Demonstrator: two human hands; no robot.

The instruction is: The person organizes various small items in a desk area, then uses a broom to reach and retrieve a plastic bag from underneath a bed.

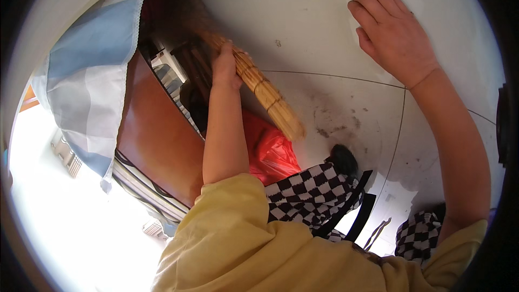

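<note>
My left hand (226, 65) grips a straw broom (263, 85) by its bound handle. The handle's blunt butt slants down toward the lower right. At the other end the bristles fan into the dark space beneath the furniture on the left, where they look blurred and partly hidden. My right hand (393, 32) is empty, palm down over the pale tiled floor (308, 44), its fingers stretched and the thumb a little apart. Whether its palm presses on the tiles I cannot tell. Below the broom handle lies a red plastic bag (277, 156), partly covered by my left forearm and knee.
On the left, a checked blue, grey and white cloth (95, 56) hangs beside a glossy brown panel (158, 129). Dark dirt smudges (336, 127) mark the floor near my black shoe (344, 159). A dark object (502, 125) stands at the right rim.
</note>
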